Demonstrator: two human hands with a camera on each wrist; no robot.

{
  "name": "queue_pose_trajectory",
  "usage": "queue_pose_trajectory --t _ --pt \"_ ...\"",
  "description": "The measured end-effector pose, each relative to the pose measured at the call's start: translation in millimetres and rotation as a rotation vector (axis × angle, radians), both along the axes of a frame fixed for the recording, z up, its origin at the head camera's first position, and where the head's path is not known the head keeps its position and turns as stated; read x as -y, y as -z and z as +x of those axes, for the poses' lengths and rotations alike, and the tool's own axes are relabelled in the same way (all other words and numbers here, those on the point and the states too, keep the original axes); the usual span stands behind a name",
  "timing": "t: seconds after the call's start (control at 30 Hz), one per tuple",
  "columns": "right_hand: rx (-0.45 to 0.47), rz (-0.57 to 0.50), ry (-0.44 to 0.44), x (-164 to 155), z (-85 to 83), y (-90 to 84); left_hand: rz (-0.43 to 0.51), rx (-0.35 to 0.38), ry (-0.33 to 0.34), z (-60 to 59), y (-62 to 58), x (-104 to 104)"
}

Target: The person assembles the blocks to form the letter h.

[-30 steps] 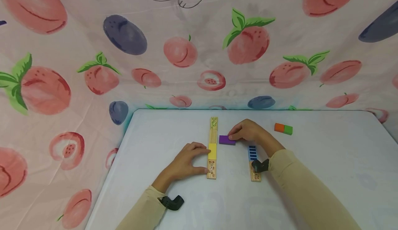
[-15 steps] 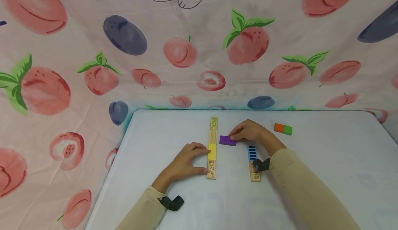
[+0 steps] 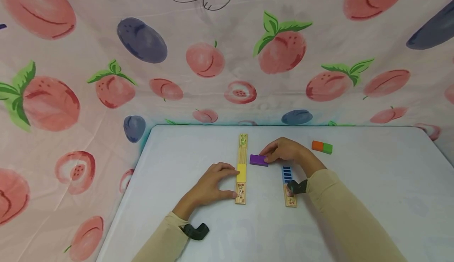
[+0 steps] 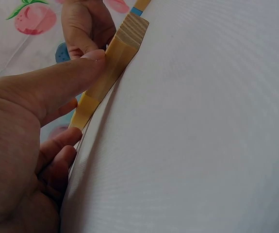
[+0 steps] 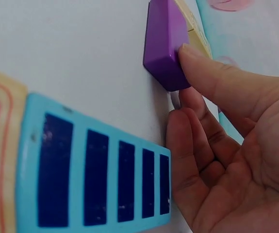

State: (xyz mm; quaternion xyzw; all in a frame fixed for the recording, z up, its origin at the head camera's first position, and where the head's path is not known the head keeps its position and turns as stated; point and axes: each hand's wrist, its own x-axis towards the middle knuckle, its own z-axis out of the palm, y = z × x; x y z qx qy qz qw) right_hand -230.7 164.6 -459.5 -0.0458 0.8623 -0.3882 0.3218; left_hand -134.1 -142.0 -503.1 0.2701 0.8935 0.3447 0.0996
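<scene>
A long wooden strip (image 3: 242, 167) lies lengthwise on the white table (image 3: 372, 183), with a yellow block (image 3: 241, 172) set in it. My left hand (image 3: 213, 183) holds the strip from its left side, the thumb (image 4: 57, 82) pressed on the wood (image 4: 122, 48) and the fingers curled by the yellow block (image 4: 86, 109). My right hand (image 3: 283, 151) pinches a purple block (image 3: 258, 160) just right of the strip. In the right wrist view the thumb (image 5: 212, 73) touches the purple block (image 5: 164, 43).
A short wooden strip (image 3: 290, 193) with a blue striped piece (image 3: 287, 174) (image 5: 95, 179) lies under my right wrist. An orange and green block (image 3: 322, 147) sits at the back right. A fruit-printed cloth (image 3: 106, 77) hangs behind and to the left.
</scene>
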Motion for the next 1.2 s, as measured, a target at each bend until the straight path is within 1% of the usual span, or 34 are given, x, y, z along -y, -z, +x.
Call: queue_pose_trajectory --t 0.27,0.47,0.87,1.2 --pt "-0.024 -0.002 -0.005 1.5 1.3 2.0 0.006 0.008 -0.003 -0.1 1.2 0.1" --pt "-0.025 0.009 -0.013 2.9 2.4 1.4 0.000 0.014 -0.006 0.0 0.4 -0.3" --pt "-0.004 -0.079 -0.033 -4.8 1.5 4.9 0.002 0.017 -0.004 0.4 0.5 -0.7" --pt "-0.010 -0.072 -0.039 -4.8 2.2 6.4 0.007 0.018 0.000 0.5 -1.5 -0.3"
